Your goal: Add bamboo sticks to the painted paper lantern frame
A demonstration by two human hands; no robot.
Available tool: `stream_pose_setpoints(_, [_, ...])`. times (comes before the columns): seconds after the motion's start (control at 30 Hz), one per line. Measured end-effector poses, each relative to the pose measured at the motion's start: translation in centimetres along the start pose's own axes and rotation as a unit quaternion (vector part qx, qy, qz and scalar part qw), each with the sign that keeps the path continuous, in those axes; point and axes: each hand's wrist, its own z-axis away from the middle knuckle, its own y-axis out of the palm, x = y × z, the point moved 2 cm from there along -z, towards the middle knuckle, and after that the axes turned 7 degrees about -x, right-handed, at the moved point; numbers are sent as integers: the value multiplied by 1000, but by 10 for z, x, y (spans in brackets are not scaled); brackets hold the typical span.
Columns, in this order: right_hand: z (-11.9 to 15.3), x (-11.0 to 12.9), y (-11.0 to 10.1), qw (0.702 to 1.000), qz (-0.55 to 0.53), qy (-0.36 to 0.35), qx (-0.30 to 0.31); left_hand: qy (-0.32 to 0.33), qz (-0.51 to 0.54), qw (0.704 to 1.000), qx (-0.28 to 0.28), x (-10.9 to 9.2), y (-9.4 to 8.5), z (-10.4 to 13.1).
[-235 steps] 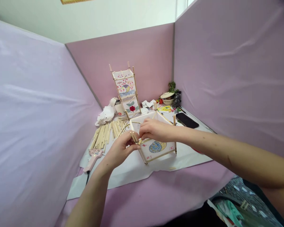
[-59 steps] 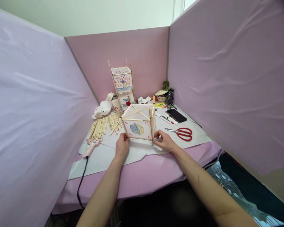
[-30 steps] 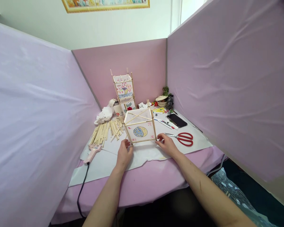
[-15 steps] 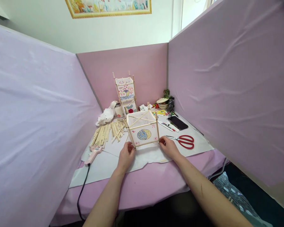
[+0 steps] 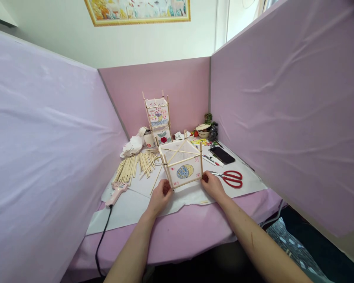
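Note:
A square lantern (image 5: 185,171) of thin wooden sticks and white paper stands in front of me, a blue-and-yellow moon drawn on its near side. Crossed sticks span its top. My left hand (image 5: 160,197) is closed at its lower left corner post, fingertips partly hidden. At the lower right corner, my right hand (image 5: 213,187) pinches the other post. Behind it rises a taller two-tier lantern (image 5: 158,116) with a moon above and a red rose below. Red-handled scissors (image 5: 232,179) lie just right of my right hand.
Many loose wooden sticks (image 5: 128,168) lie at the left, near a pink glue gun (image 5: 118,193) with a black cord. A phone (image 5: 222,155), pens (image 5: 210,160), a white jar (image 5: 149,139) and a bowl (image 5: 203,131) sit farther back. Lilac fabric panels (image 5: 283,102) enclose the table.
The lantern has turned a little, its near left corner swinging toward me and its right side shifting right. Both hands have moved with it, still at the lower corners.

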Motion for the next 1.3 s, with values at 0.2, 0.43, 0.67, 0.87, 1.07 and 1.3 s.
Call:
stream_pose_setpoints(0.2, [-1,-1,2,1000,4,-3,0,-17,7,1000,-17,2,-3,0])
stream_pose_setpoints(0.43, [0,-2,3,1000,2,-1,6,-42,22,997,-65,6,-7,-1])
stream_pose_setpoints(0.67, [-5,6,-13,987,-96,-51,-120,-38,52,989,-133,6,-11,-2])
stream_pose_setpoints(0.87, [-19,52,-64,939,-157,-128,-276,56,42,963,-261,-16,-34,-24])
stream_pose_setpoints(1.07, [-48,107,-89,923,-198,-189,-269,183,25,961,-206,-47,-40,-54])
stream_pose_setpoints(1.3, [-88,95,-50,932,-356,-45,-52,235,85,956,-152,-47,-23,-60])
